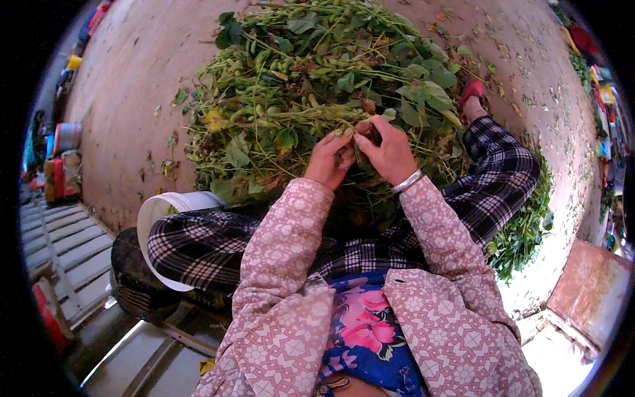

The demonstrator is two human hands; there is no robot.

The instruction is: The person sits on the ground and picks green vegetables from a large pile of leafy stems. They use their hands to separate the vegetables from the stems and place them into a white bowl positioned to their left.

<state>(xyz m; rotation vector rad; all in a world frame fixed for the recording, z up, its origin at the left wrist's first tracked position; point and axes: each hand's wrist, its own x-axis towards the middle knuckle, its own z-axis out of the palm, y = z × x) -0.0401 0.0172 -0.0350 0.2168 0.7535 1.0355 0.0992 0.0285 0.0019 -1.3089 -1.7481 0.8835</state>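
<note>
A big heap of uprooted bean plants (297,74), with green pods, leaves and stems, lies on the floor before me. Over its near side my two hands meet. My left hand (331,158) pinches a green pod (342,132) on a stem between thumb and fingers. Close beside it, my right hand (389,151), with a silver bangle (407,181) at the wrist, grips the same stem near its end with thumb and forefinger. The fingertips of both hands almost touch. A white plastic bucket (144,223) stands partly behind my left knee; a little green shows inside it.
Another pile of green plants (521,243) lies beyond my right knee. Loose leaves are scattered over the floor (134,89). A slatted white rack (74,248) is at the left, a rusty metal sheet (588,293) at the lower right. A red shoe (472,91) touches the heap's right side.
</note>
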